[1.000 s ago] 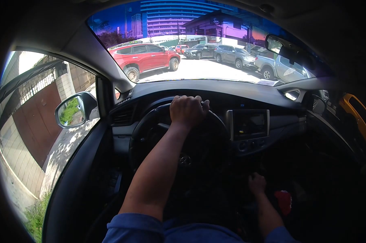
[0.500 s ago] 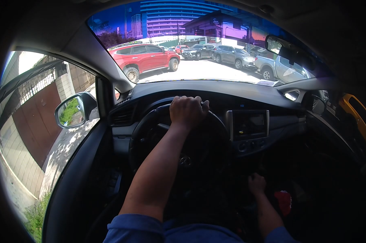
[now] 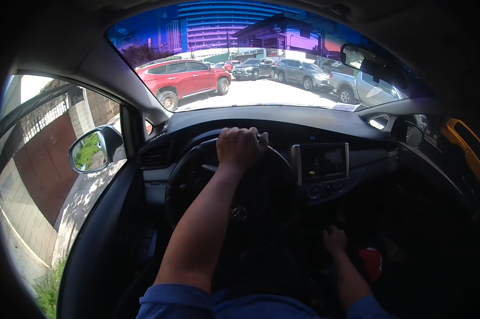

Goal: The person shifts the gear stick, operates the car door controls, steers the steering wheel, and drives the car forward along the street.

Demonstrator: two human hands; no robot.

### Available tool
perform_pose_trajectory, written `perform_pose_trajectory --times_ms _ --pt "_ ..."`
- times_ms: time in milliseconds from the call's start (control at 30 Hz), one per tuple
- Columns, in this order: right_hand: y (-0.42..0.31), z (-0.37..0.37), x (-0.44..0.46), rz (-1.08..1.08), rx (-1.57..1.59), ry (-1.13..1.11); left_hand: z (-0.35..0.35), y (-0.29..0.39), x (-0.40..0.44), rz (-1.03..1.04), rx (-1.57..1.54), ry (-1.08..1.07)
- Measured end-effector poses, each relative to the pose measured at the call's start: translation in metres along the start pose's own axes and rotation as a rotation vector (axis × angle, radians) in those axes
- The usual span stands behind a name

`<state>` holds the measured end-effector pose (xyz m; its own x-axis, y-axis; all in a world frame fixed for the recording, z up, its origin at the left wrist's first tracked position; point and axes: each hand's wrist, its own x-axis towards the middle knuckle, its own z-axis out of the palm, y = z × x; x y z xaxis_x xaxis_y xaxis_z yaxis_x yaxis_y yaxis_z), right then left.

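Note:
My left hand is closed over the top of the black steering wheel, with the knuckles up and the forearm crossing in front of the wheel. Low on the right, beside the dark centre console, is my right hand. Its fingers look curled, but whatever they hold is lost in deep shadow. A red cloth-like thing lies just right of that forearm. Above the right hand, the dashboard carries a screen in a silver frame, with round knobs under it.
Through the windshield, a red SUV stands at the left. Dark SUVs and a silver pickup stand further right. A side mirror and a wall with a brown gate show at the left; something yellow shows through the right window.
The whole view has shifted slightly, with the car interior and the scene outside sitting a little further left. Both hands keep their places.

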<state>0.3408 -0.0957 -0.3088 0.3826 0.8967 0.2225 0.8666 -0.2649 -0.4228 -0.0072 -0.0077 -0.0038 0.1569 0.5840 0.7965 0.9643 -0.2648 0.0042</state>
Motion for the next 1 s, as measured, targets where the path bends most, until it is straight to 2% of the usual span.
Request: perform_pose_trajectory --times_ms 1000 --pt "0.000 -0.003 0.000 0.001 0.012 -0.027 0.001 0.000 0.000 0.013 -0.004 0.028"
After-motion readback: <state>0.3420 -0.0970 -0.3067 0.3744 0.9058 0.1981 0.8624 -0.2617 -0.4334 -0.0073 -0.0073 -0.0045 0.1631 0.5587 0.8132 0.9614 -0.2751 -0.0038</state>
